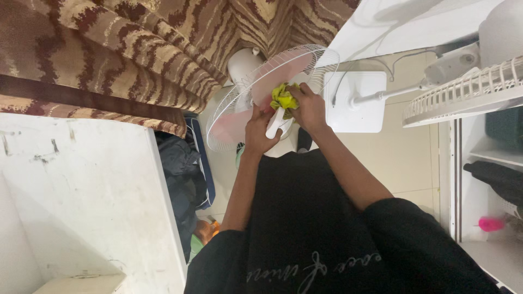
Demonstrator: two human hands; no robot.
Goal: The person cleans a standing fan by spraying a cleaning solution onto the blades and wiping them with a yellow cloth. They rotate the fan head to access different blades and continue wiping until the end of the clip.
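Note:
A white fan guard [321,60] with pink blades [229,128] behind it sits in front of my chest. My left hand [259,135] is closed around a white bar-like part [275,123] at the middle of the fan. Just right of it, my right hand [308,106] bunches a yellow-green cloth [283,98] and presses it against the guard's centre. The fan's round white motor housing [244,62] shows behind the guard. My black sleeves and shirt fill the bottom of the view.
A second white fan with a square base [357,103], thin pole and guard [463,92] stands to the right. Brown striped fabric [109,49] hangs at top left. A scuffed white surface [81,190], dark bags [180,174] and shelves holding a pink object [490,223] flank me.

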